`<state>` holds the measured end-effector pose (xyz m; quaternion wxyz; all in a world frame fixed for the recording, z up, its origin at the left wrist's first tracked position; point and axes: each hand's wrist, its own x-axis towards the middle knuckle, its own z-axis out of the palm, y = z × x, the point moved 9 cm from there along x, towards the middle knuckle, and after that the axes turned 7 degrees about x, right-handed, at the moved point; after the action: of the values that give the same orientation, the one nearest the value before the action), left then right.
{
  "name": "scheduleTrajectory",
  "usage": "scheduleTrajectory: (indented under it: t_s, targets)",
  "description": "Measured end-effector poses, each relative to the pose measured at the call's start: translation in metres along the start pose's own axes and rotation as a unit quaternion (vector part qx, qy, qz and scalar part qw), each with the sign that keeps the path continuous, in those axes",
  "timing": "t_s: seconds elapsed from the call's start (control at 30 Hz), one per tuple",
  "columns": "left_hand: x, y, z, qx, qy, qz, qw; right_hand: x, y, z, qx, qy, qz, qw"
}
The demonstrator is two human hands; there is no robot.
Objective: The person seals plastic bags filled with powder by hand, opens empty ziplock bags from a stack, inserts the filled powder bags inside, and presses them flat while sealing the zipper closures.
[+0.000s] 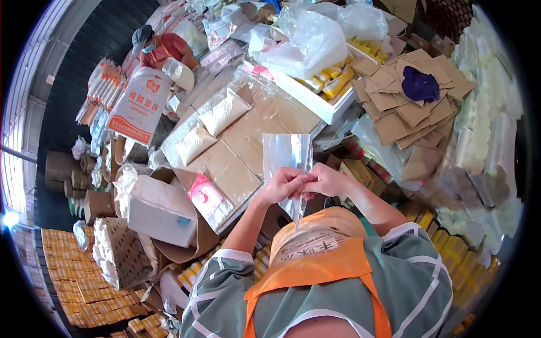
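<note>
A clear, flat plastic bag (286, 151) hangs between my hands in front of my orange apron (321, 269). My left hand (283, 186) is closed on the bag's middle, fingers bent. Against it, my right hand (326, 181) pinches the same bag, the two hands touching. The bag's upper part stands up past my fingers and its lower end droops below them. Beyond, on the cardboard-topped table (270, 115), lie two filled pouches of pale powder, one nearer (195, 144) and one farther (225, 112).
A pink-and-white printed packet stack (208, 198) lies at the table's near left corner. A white foam box (332, 107) holds yellow packets. Flattened cardboard pieces (394, 112) carry a purple cloth (420, 84). Across the table, a person (169, 48) stands by a large printed sack (141, 104).
</note>
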<state>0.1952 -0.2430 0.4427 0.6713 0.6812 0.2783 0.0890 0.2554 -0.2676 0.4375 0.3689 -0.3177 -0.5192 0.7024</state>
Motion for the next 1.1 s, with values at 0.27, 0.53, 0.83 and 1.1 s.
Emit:
scheduleTrajectory:
  t_s: [0.27, 0.53, 0.83, 1.1]
  targets:
    - [0.027, 0.023, 0.011, 0.024, -0.058, 0.015, 0.998, -0.023, -0.045, -0.024, -0.152, 0.041, -0.125, 0.98]
    - [0.023, 0.091, 0.012, -0.034, -0.037, 0.171, 0.984, -0.023, -0.085, -0.024, 0.011, -0.015, -0.161, 0.987]
    - [-0.005, 0.044, -0.052, -0.08, 0.218, 0.148, 0.961, 0.031, -0.071, -0.037, -0.065, 0.181, -0.191, 0.962]
    - [-0.073, -0.079, -0.111, -0.036, 0.382, -0.06, 0.922, 0.102, -0.033, 0.034, -0.291, 0.275, -0.085, 0.912]
